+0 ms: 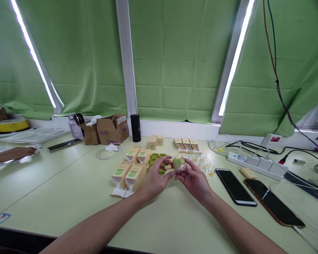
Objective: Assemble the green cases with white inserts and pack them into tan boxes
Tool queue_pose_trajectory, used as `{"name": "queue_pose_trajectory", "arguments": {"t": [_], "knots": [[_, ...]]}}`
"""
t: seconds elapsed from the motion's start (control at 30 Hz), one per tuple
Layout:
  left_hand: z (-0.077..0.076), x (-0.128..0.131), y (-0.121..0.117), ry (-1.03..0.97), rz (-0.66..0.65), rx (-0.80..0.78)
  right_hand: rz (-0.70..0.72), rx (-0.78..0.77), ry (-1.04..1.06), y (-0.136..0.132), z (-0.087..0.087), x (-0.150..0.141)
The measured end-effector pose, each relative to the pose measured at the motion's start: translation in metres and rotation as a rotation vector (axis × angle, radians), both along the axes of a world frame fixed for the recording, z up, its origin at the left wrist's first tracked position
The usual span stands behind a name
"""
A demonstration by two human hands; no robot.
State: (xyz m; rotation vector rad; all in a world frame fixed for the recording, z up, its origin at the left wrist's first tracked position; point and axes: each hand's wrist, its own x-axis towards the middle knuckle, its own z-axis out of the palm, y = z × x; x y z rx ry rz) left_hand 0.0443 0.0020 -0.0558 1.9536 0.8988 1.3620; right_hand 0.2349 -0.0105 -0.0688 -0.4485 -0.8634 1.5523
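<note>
A small clear box with a green lid is held up between my two hands, above the table. My left hand pinches its left side with thumb and fingers, while my right hand grips the right side and underside. Several green lids lie behind my left hand, partly hidden by it. Clear cups with yellow centres stand behind my right hand. To the left are several open kraft cartons with green labels.
Closed small cartons and a row of open ones stand farther back. A black phone, another phone and a power strip with cables lie right. Cardboard boxes and a black cylinder stand behind. Another person's hand is at left.
</note>
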Motion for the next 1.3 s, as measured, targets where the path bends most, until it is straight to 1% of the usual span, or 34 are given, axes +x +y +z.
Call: {"name": "queue_pose_trajectory", "arguments": {"t": [0.1,0.23,0.37,0.5,0.63,0.83,1.0,1.07,1.13,1.23,1.3], "knots": [[-0.002,0.000,0.001,-0.024,-0.024,0.019,0.011,-0.004,0.015,0.002,-0.002,0.001],[-0.002,0.001,0.002,-0.047,-0.021,0.004,-0.010,-0.017,-0.006,0.001,-0.001,0.000],[0.001,0.001,0.001,-0.047,-0.012,-0.065,-0.084,-0.024,-0.034,-0.002,0.003,-0.003],[0.003,0.002,0.001,-0.006,-0.017,-0.159,-0.179,-0.013,-0.109,-0.005,0.007,-0.004],[0.002,0.003,0.003,-0.007,-0.027,-0.206,-0.217,0.018,-0.191,-0.008,0.010,-0.004],[0.004,0.005,0.004,-0.054,-0.114,-0.274,-0.228,0.063,-0.265,-0.012,0.010,-0.003],[0.008,0.007,0.000,-0.159,-0.213,-0.344,-0.181,0.099,-0.235,-0.011,0.011,0.000],[0.008,0.007,-0.001,-0.162,-0.226,-0.329,-0.200,0.083,-0.221,-0.011,0.013,0.001],[0.009,0.007,-0.002,-0.116,-0.191,-0.277,-0.245,0.066,-0.216,-0.010,0.015,0.003],[0.008,0.006,-0.003,0.007,-0.111,-0.143,-0.317,0.043,-0.204,-0.006,0.016,0.007],[0.008,0.004,-0.003,0.076,-0.086,-0.063,-0.357,0.024,-0.201,-0.003,0.015,0.010]]}}
